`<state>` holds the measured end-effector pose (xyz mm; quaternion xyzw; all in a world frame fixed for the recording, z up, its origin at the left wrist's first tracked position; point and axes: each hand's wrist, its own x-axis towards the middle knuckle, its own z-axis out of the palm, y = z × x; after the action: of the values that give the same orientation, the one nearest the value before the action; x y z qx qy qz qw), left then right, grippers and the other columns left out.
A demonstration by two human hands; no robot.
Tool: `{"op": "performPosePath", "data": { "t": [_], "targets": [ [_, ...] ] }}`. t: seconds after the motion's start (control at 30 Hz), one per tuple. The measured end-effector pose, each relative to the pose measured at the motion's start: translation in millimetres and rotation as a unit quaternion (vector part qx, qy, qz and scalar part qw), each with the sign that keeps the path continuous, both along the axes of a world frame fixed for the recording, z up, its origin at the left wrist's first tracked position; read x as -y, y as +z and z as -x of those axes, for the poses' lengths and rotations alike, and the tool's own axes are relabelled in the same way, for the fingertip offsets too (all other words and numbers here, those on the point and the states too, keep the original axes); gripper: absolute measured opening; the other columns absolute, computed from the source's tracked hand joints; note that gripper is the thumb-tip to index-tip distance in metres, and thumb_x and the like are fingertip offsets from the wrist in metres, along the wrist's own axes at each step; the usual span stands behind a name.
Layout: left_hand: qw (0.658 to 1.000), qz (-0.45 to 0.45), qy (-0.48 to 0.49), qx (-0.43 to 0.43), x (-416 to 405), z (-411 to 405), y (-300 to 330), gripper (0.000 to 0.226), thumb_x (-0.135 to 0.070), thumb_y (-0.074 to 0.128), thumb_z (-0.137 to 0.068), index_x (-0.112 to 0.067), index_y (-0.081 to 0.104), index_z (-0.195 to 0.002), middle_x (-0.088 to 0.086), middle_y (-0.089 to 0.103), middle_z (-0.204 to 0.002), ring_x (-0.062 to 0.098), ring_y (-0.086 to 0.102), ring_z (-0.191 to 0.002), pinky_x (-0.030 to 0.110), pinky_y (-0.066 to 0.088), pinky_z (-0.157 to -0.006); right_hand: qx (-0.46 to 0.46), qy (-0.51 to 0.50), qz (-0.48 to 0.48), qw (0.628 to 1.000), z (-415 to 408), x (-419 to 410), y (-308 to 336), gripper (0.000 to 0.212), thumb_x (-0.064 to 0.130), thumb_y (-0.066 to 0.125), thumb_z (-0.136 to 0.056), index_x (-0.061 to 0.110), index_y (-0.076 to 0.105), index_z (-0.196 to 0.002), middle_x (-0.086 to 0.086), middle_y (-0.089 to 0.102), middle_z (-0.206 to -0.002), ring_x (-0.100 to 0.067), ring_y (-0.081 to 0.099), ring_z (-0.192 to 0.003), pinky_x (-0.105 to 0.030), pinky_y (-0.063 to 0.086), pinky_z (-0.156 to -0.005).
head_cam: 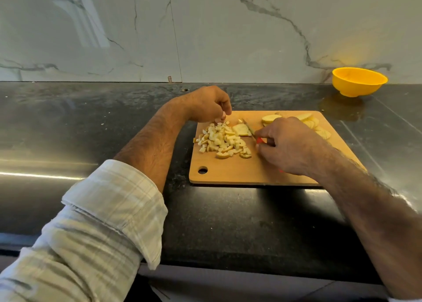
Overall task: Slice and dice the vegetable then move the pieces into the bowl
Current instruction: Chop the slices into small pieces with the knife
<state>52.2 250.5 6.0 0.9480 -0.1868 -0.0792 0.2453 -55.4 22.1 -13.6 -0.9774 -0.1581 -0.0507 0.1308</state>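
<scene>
Wooden cutting board (251, 171) on a dark counter (228, 221). Pile of little diced pieces (222, 141) on the board's left part. Round slices (270, 118) at the back right of the board, partly hidden. Left hand (209, 104) above the pile's far edge, fingers curled down; holding a piece or not, cannot tell. Right hand (287, 146) wrapped around a red-handled knife (251, 131), blade by a flat slice (241, 130). Yellow bowl (358, 81) well apart, back right by the marble wall (205, 27)

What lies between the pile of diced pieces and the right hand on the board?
In the head view, a flat uncut slice and the knife blade lie between the diced pile and the right hand, on the board.
</scene>
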Motion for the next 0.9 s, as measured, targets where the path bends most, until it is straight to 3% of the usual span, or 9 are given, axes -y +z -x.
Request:
{"op": "performPosePath", "data": {
  "t": [0.1,0.2,0.27,0.37,0.5,0.63,0.73,0.9],
  "targets": [
    [0.998,0.054,0.016,-0.027,-6.0,1.2,2.8,0.021,-0.004,0.061,-0.103,-0.017,0.07,-0.117,0.002,0.077,-0.106,0.012,0.076,-0.094,0.031,0.062,-0.081,-0.017,0.017,-0.022,0.999,3.5,-0.5,3.3,0.026,0.029,0.062,-0.1,0.026,0.076,-0.122,0.01,0.065,-0.08,-0.01,0.059,-0.075,-0.028,0.048,-0.06],
    [0.997,0.042,0.06,0.007,-12.7,-1.0,3.3,0.012,-0.009,0.064,-0.103,-0.015,0.071,-0.11,0.004,0.075,-0.103,0.012,0.075,-0.089,0.027,0.058,-0.068,-0.012,-0.004,-0.062,0.998,1.3,8.2,8.2,0.032,0.032,0.064,-0.101,0.03,0.071,-0.133,0.017,0.059,-0.077,-0.008,0.057,-0.073,-0.026,0.043,-0.062],
    [0.996,0.021,0.084,-0.005,-16.3,-1.6,3.2,0.007,-0.014,0.064,-0.104,-0.015,0.071,-0.106,0.006,0.076,-0.099,0.014,0.075,-0.086,0.026,0.058,-0.064,-0.006,-0.024,-0.068,0.997,-1.4,11.7,9.2,0.033,0.033,0.064,-0.102,0.031,0.069,-0.135,0.014,0.066,-0.086,-0.009,0.057,-0.078,-0.026,0.046,-0.068],
    [0.995,0.012,0.084,-0.044,-16.4,-0.6,5.2,0.008,-0.016,0.065,-0.105,-0.012,0.071,-0.101,0.011,0.077,-0.096,0.016,0.076,-0.081,0.028,0.06,-0.066,0.001,-0.018,-0.032,0.999,-0.9,6.4,5.6,0.034,0.037,0.062,-0.102,0.033,0.07,-0.134,0.012,0.063,-0.1,-0.012,0.057,-0.094,-0.036,0.055,-0.087],
    [0.992,0.06,0.072,-0.088,-16.7,2.2,10.5,0.011,-0.015,0.066,-0.105,-0.006,0.071,-0.108,0.017,0.078,-0.098,0.02,0.077,-0.078,0.035,0.065,-0.072,0.016,0.036,-0.007,0.999,4.1,-1.4,3.0,0.032,0.036,0.057,-0.104,0.026,0.073,-0.129,0.006,0.072,-0.112,-0.016,0.063,-0.098,-0.038,0.056,-0.09],
    [0.994,0.0,0.107,-0.02,-24.5,3.1,15.8,0.015,-0.022,0.066,-0.105,-0.009,0.071,-0.101,0.01,0.078,-0.09,0.016,0.074,-0.073,0.029,0.06,-0.063,0.024,0.005,-0.039,0.999,0.4,7.4,9.4,0.038,0.036,0.06,-0.103,0.032,0.066,-0.14,0.006,0.07,-0.129,-0.012,0.059,-0.104,-0.033,0.052,-0.093],
    [0.993,-0.022,0.115,-0.001,-24.7,3.7,16.8,0.018,-0.025,0.066,-0.105,-0.01,0.071,-0.095,0.009,0.077,-0.083,0.015,0.07,-0.065,0.027,0.055,-0.056,0.012,-0.011,-0.018,1.0,-0.4,9.1,8.9,0.036,0.038,0.06,-0.103,0.033,0.068,-0.138,0.007,0.068,-0.111,-0.011,0.056,-0.098,-0.034,0.053,-0.09],
    [0.995,-0.02,0.094,0.039,-15.9,5.8,13.0,0.022,-0.03,0.067,-0.105,-0.014,0.071,-0.09,0.003,0.075,-0.077,0.012,0.065,-0.066,0.029,0.05,-0.064,0.011,0.039,-0.005,0.999,4.1,0.9,5.2,0.034,0.039,0.058,-0.103,0.03,0.07,-0.134,0.004,0.071,-0.126,-0.018,0.061,-0.111,-0.041,0.055,-0.097]
  ]
}}
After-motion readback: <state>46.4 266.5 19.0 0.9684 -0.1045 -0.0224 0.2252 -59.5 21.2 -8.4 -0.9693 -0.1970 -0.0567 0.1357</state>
